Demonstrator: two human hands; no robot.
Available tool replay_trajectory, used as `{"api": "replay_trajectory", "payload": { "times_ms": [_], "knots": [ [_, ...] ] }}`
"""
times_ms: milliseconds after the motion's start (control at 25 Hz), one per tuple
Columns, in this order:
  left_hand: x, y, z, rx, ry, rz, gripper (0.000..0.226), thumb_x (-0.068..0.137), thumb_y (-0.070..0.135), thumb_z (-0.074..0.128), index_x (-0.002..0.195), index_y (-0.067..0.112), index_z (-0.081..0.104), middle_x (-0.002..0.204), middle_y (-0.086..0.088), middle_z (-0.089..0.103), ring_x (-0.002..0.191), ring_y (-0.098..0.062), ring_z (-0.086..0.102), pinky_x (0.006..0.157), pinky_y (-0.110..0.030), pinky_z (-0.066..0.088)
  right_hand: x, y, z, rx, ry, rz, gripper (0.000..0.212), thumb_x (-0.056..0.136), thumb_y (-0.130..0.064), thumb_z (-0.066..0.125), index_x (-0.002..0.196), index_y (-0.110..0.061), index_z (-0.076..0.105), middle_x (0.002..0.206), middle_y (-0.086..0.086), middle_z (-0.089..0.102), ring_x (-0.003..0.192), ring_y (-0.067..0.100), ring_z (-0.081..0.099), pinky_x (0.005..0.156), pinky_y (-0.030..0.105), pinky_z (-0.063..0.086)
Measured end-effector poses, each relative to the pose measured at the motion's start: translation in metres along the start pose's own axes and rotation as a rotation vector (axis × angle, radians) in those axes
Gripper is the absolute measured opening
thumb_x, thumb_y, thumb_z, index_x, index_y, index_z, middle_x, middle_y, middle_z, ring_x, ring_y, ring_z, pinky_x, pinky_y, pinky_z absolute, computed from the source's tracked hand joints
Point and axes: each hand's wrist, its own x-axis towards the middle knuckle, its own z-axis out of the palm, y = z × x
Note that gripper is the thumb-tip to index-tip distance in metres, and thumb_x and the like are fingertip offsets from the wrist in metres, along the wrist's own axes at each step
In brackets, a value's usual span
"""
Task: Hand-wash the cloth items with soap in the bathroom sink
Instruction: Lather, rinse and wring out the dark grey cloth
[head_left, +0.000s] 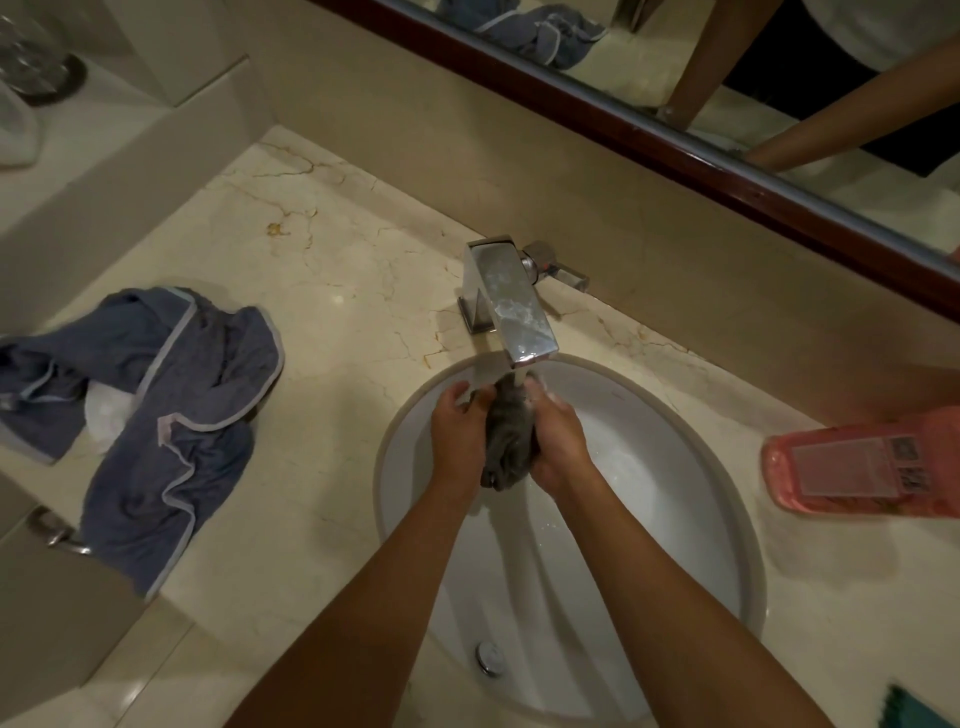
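Here, left hand and right hand both clamp the grey cloth under the faucet.

Dim, warm light; glare streaks the faucet. Edges bend and darken away from it, perhaps softly blurred.

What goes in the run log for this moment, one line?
step: rinsing | left hand, right hand: gripping grey cloth under chrome faucet | waiting: blue garment on marble counter
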Motion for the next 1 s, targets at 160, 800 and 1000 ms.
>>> {"api": "replay_trajectory", "payload": {
  "times_ms": [160,800,1000],
  "knots": [
    [0.0,0.001,-0.001,0.041,-0.022,-0.171,0.044,0.105,0.043,0.047,0.09,0.01,0.073,0.086,-0.009,0.073,0.084,-0.021,0.069,0.071,-0.026,0.052,0.002,0.008,-0.002,0.245,-0.101,0.107,0.027,0.103,-0.028,0.054,0.128,-0.02,0.058,0.113,0.013,0.071,0.105,0.031,0.068,0.072,0.04,0.058],
    [0.004,0.014,-0.018,0.013,-0.162,-0.086,0.033,0.107,0.034,0.044,0.113,0.012,0.068,0.107,-0.008,0.072,0.104,-0.022,0.067,0.084,-0.03,0.055,0.013,0.022,-0.014,0.085,-0.051,0.129,0.035,0.1,-0.039,0.054,0.114,-0.011,0.07,0.108,0.015,0.076,0.106,0.031,0.069,0.091,0.044,0.055],
    [0.012,0.015,-0.025,-0.238,-0.141,-0.069,0.035,0.104,0.04,0.045,0.115,0.013,0.065,0.111,-0.013,0.072,0.105,-0.026,0.069,0.089,-0.041,0.057,0.014,0.039,-0.028,-0.118,-0.162,0.026,0.042,0.105,-0.041,0.043,0.128,-0.016,0.066,0.119,0.004,0.074,0.119,0.022,0.064,0.113,0.041,0.042]
  ]
}}
